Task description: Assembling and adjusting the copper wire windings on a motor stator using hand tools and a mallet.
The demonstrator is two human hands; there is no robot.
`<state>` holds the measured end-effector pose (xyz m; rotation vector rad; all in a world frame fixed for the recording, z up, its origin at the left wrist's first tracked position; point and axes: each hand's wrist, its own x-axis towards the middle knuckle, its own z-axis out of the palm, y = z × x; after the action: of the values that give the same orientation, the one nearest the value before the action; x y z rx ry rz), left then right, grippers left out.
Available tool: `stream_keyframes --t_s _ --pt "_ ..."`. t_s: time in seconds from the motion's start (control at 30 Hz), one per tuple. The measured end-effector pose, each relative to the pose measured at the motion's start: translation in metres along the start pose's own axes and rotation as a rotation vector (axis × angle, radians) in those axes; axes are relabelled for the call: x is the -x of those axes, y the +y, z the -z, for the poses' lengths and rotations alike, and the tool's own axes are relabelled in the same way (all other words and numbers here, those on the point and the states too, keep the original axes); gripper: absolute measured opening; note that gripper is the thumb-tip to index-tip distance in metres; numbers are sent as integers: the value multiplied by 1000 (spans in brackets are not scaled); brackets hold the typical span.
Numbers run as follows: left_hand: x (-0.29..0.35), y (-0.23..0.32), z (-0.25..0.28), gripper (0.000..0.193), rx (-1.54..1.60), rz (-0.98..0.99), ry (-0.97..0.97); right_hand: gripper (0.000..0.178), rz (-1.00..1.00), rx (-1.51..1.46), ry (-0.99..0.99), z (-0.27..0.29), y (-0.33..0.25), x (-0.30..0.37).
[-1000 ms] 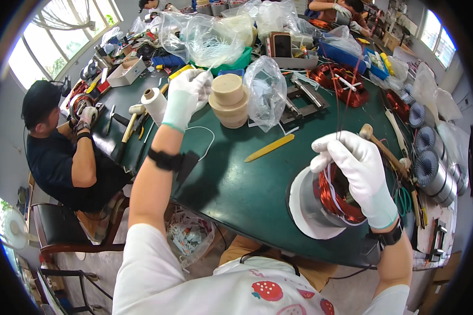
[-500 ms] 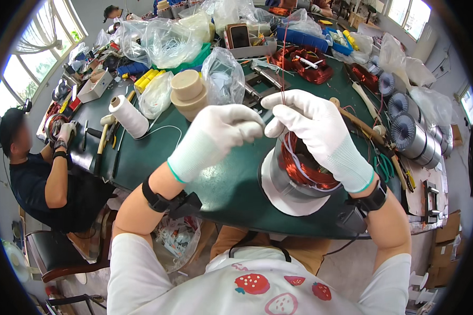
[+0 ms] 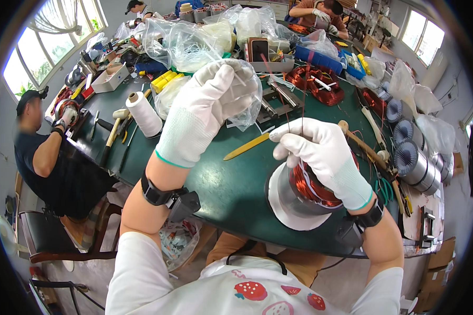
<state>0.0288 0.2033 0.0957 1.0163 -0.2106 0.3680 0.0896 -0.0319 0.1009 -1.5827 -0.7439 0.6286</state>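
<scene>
My white-gloved left hand (image 3: 207,100) is raised at a clear plastic bag (image 3: 249,107), fingers curled. A thin white strip (image 3: 239,77) shows by its fingertips; whether it is gripped is hard to tell. My right hand (image 3: 320,152), also gloved, pinches thin copper wire (image 3: 302,113) between thumb and fingers. The wire stretches upward from the fingertips. Below this hand a grey motor stator (image 3: 286,191) stands on a white round base (image 3: 284,212) near the table's front edge. Its copper windings (image 3: 312,186) are partly covered by my right hand.
A yellow flat stick (image 3: 247,146) lies between my hands. To the left are a white thread spool (image 3: 144,115) and a mallet (image 3: 118,123). Copper coils (image 3: 326,94) lie behind; metal cylinders (image 3: 418,168) line the right. A person (image 3: 42,142) works at the left, another at the far side.
My left hand has moved up and away from my right hand to the clear bag, uncovering the yellow stick. My right hand has shifted slightly lower, still pinching the wire.
</scene>
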Motion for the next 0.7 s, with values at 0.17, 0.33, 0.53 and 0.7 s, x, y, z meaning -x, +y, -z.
stream_keyframes --t_s 0.17,0.33,0.53,0.7 --pt "-4 4 5 22 80 -102 -39 31 -1 -112 21 -6 1 5" --pt "-3 6 6 21 56 -152 35 31 -33 -87 11 -6 3 5" --pt "0 6 -2 20 -73 -228 98 29 -25 -70 33 -5 5 5" --pt "3 9 -5 21 -114 -259 93 28 -20 -85 36 -6 4 6"
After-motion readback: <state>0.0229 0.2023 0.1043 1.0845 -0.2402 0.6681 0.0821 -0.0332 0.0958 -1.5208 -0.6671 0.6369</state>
